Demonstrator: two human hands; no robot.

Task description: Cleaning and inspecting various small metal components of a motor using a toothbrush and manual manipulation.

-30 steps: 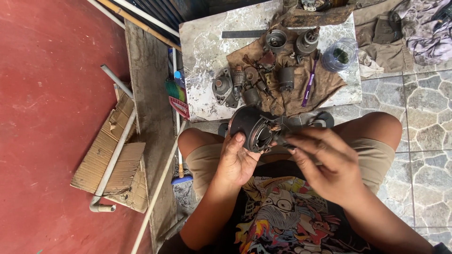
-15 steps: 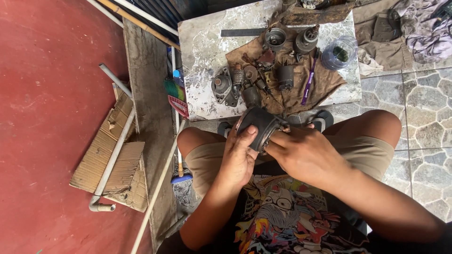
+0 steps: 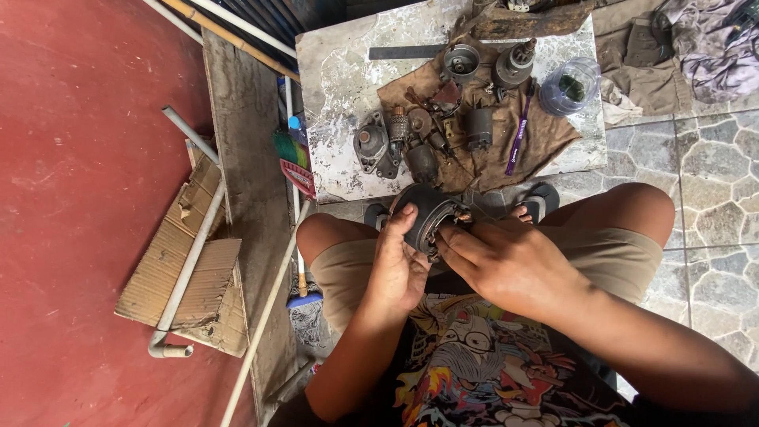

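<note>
I am seated with a dark round motor housing held above my knees. My left hand grips its side from the left, thumb up against the casing. My right hand covers the housing's open end, fingertips pressed into its inner parts. What the fingertips touch inside is hidden.
A marble slab lies ahead, with a brown rag carrying several greasy motor parts, a purple tool and a clear plastic bowl. A wooden plank, white pipes, cardboard and a brush lie to the left. Clothes are piled at the top right.
The housing has dropped a little toward my lap, and my right hand has closed in over its open end. My left hand keeps its hold.
</note>
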